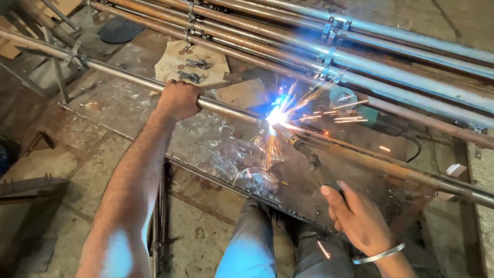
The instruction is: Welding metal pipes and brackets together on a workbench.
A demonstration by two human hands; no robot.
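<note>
My left hand (178, 99) grips a long steel pipe (118, 73) that runs from upper left to lower right across a metal sheet (216, 144). My right hand (355, 216), with a metal bangle on the wrist, holds a welding electrode holder (311, 159). Its rod tip meets the pipe at a bright blue-white arc (275, 116) that throws orange sparks. My knees in grey trousers (252, 242) show at the bottom.
Several long steel pipes with clamps (360, 56) lie across the top. An angle grinder (355, 103) rests beyond the arc. Small metal clamps sit on a piece of cardboard (170, 62). A metal stand (56, 77) supports the pipe at left. The ground is concrete.
</note>
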